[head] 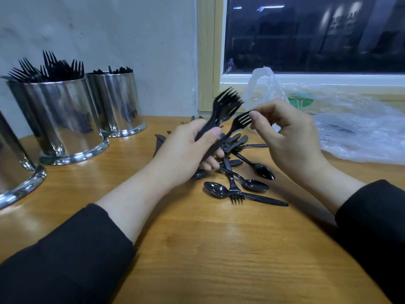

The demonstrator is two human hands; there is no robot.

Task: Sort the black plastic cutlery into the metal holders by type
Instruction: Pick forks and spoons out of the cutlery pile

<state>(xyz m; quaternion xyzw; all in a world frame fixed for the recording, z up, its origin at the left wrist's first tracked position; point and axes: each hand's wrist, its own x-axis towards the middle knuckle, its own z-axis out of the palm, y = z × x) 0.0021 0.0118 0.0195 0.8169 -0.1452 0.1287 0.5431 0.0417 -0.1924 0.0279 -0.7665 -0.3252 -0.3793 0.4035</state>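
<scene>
Now our left hand (186, 148) grips a bundle of forks (225, 104); our right hand (287, 137) pinches one fork (237, 125) by its tines. At ten o'clock the fork holder (63, 119) stands full (another holder (116, 102) behind). Loose cutlery (241, 172) lies on the surface (219, 249), plastic bag (350, 128) at two o'clock.

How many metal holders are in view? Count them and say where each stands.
3. One is cut off at the left edge, one full of forks stands beside it, and one stands nearer the wall. More may lie out of frame.
</scene>
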